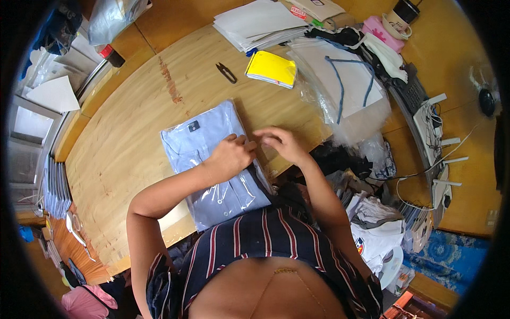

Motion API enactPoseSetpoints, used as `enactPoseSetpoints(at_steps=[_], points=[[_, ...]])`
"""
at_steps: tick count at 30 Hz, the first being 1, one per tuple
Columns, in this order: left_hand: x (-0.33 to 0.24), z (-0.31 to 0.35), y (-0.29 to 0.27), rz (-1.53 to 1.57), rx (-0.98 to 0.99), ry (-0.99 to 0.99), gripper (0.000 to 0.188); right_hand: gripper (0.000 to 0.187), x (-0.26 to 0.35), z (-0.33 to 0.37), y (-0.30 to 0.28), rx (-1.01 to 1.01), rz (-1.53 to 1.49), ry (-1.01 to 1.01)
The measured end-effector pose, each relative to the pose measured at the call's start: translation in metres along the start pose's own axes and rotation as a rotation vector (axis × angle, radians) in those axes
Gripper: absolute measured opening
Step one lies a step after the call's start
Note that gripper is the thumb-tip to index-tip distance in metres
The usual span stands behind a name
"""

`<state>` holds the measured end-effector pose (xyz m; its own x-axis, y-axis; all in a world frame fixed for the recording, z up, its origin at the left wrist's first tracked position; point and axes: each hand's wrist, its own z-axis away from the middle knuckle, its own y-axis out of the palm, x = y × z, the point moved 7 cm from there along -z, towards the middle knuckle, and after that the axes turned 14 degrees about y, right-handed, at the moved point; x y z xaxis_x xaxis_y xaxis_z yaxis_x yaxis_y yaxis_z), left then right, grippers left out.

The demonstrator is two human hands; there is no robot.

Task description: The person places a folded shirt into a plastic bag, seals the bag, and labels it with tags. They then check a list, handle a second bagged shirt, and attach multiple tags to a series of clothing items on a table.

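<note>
A folded light-blue shirt in a clear plastic bag (pixel 204 154) lies flat on the wooden table (pixel 127 133) in front of me. My left hand (pixel 234 154) rests on the right side of the bag, fingers pressing its edge. My right hand (pixel 281 142) is just beside it, fingertips pinching the bag's flap at the same edge. The two hands almost touch.
Small black thread snips (pixel 227 73) and a yellow pad (pixel 271 68) lie farther back. A stack of white sheets (pixel 257 24) is at the far edge. A white garment with blue trim in clear plastic (pixel 345 85) lies right. Piled clothes (pixel 372 223) fill the lower right.
</note>
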<state>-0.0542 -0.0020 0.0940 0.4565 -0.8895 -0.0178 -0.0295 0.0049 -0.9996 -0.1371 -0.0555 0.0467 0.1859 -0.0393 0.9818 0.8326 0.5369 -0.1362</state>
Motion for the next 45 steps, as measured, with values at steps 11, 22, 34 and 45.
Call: enactPoseSetpoints(at_steps=[11, 22, 34, 45], points=[[-0.011, 0.013, -0.003, -0.158, -0.299, 0.169, 0.014, 0.02, -0.025, -0.02, 0.03, 0.338, -0.035, 0.248], [0.022, 0.033, -0.005, 0.494, -0.675, -0.091, 0.005, 0.005, -0.005, -0.031, 0.001, 0.071, -0.084, 0.1], [0.042, 0.088, -0.016, 0.114, -0.43, -0.406, 0.018, 0.011, -0.027, -0.003, -0.017, -0.252, 0.874, 0.131], [0.057, 0.025, 0.065, 1.583, -0.478, -0.579, 0.03, 0.02, -0.048, 0.035, -0.015, -0.198, -0.499, 0.254]])
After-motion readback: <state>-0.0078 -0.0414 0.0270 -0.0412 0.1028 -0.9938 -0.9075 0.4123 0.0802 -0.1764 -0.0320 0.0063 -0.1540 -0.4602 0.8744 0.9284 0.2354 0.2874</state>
